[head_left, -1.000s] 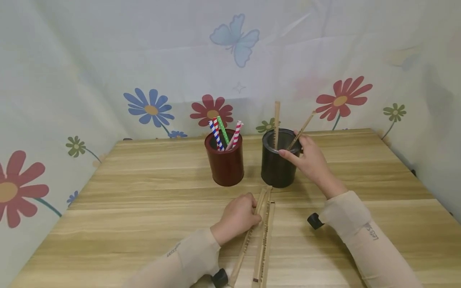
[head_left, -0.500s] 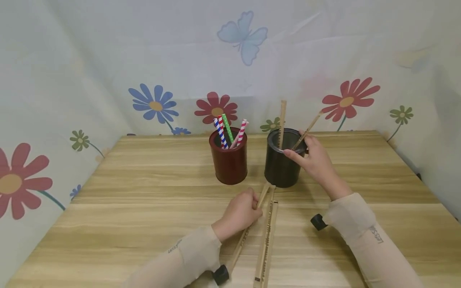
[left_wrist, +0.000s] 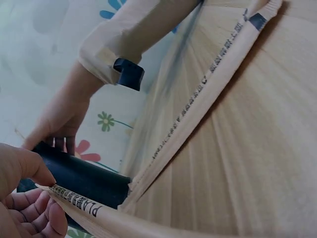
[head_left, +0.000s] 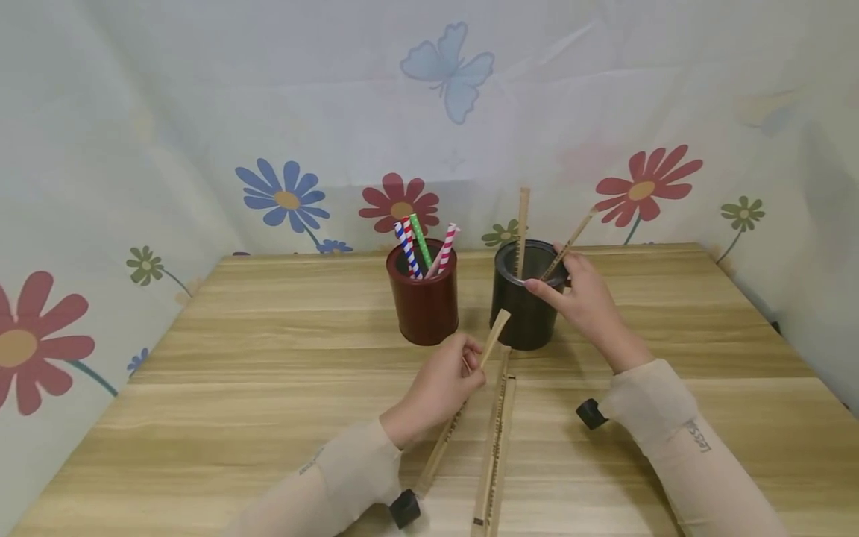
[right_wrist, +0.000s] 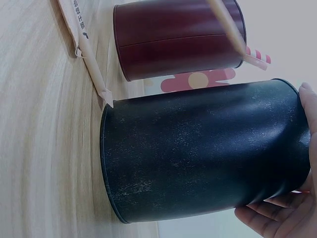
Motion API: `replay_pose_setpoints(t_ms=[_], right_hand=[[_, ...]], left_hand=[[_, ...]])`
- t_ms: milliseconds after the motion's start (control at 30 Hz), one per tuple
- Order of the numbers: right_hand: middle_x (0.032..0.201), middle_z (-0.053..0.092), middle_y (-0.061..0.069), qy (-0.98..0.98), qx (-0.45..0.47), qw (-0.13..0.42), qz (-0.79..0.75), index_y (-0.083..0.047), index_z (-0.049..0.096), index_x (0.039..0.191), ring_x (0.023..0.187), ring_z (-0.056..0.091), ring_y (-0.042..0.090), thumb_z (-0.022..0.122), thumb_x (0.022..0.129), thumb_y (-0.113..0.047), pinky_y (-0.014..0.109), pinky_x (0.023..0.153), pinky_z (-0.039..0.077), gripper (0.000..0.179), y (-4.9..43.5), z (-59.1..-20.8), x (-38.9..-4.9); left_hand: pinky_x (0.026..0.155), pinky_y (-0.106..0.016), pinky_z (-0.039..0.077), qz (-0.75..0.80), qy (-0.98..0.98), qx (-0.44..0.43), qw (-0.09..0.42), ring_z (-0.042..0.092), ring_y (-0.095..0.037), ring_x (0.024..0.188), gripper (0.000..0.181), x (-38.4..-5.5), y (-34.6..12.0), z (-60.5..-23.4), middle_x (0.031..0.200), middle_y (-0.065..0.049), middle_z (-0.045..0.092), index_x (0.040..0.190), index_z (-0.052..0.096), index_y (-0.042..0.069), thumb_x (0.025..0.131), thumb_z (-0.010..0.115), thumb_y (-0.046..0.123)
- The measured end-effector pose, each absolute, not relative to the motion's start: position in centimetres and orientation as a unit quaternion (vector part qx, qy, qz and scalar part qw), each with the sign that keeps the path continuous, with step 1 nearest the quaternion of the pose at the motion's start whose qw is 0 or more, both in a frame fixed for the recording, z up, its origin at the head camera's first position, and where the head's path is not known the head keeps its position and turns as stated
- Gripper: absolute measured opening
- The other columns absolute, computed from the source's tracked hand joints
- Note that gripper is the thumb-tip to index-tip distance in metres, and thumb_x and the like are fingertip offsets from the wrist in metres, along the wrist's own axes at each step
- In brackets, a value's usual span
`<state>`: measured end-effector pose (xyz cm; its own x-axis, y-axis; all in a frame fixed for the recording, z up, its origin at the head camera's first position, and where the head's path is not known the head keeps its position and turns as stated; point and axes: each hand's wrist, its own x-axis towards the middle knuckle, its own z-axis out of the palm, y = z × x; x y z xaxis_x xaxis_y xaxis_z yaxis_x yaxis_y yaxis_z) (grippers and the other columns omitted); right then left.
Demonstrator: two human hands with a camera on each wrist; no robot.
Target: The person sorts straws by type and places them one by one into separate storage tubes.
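Observation:
My left hand (head_left: 439, 377) pinches a straw in a printed brown paper wrapper (head_left: 495, 339) between thumb and fingers. This straw slants, its far end raised in front of the black can (head_left: 522, 321). "PLA" shows on its wrapper (left_wrist: 84, 203) in the left wrist view. My right hand (head_left: 587, 302) grips the black can at its rim, thumb on the near side and fingers round the far right. Two more wrapped straws stand in that can, one nearly upright (head_left: 522, 224), the other leaning right (head_left: 573, 235). The can stands upright on the table.
Left of the black can stands a dark red can (head_left: 424, 313) holding several striped and dotted straws (head_left: 419, 242). A couple of wrapped straws (head_left: 495, 455) lie lengthwise on the wooden table (head_left: 268, 358), their tips close to the black can. A flowered cloth (head_left: 322, 97) hangs behind.
My left hand has lifted the far end of its wrapped straw off the table, up in front of the black can. The right hand keeps its grip on the can.

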<state>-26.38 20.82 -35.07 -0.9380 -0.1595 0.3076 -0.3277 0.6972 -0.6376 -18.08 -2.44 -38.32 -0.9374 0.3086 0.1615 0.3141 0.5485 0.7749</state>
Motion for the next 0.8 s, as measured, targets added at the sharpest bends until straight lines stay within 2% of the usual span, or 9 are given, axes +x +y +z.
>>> replay_pose_setpoints(t_ms=[200, 567, 800], right_hand=[[0.149, 0.033, 0.027, -0.913, 0.132, 0.102, 0.373, -0.003, 0.022, 0.152, 0.129, 0.044, 0.044, 0.061, 0.089, -0.049, 0.057, 0.104, 0.040, 0.087, 20.7, -35.0, -26.5], [0.150, 0.033, 0.027, -0.912, 0.139, 0.114, 0.369, 0.000, 0.025, 0.150, 0.130, 0.044, 0.043, 0.062, 0.089, -0.047, 0.056, 0.103, 0.040, 0.086, 20.7, -35.2, -26.5], [0.149, 0.034, 0.028, -0.912, 0.137, 0.111, 0.370, -0.001, 0.024, 0.151, 0.130, 0.043, 0.043, 0.062, 0.089, -0.047, 0.056, 0.103, 0.041, 0.086, 20.8, -35.3, -26.6]], left_hand=[[0.065, -0.017, 0.045, -0.468, -0.859, -0.203, 0.042, 0.050, -0.010, 0.072, 0.025, -18.2, -2.8, -37.2, 0.087, -0.006, 0.055, 0.109, 0.057, 0.001, 0.084, 0.060, 0.000], [0.063, -0.017, 0.046, -0.490, -0.821, -0.247, 0.157, 0.053, -0.015, 0.074, 0.026, -19.7, -2.8, -33.5, 0.088, -0.012, 0.058, 0.112, 0.059, -0.001, 0.086, 0.063, 0.001], [0.066, -0.019, 0.046, -0.496, -0.808, -0.268, 0.171, 0.055, -0.018, 0.079, 0.030, -21.1, -2.5, -29.5, 0.094, -0.011, 0.058, 0.119, 0.055, 0.001, 0.091, 0.062, 0.007]])
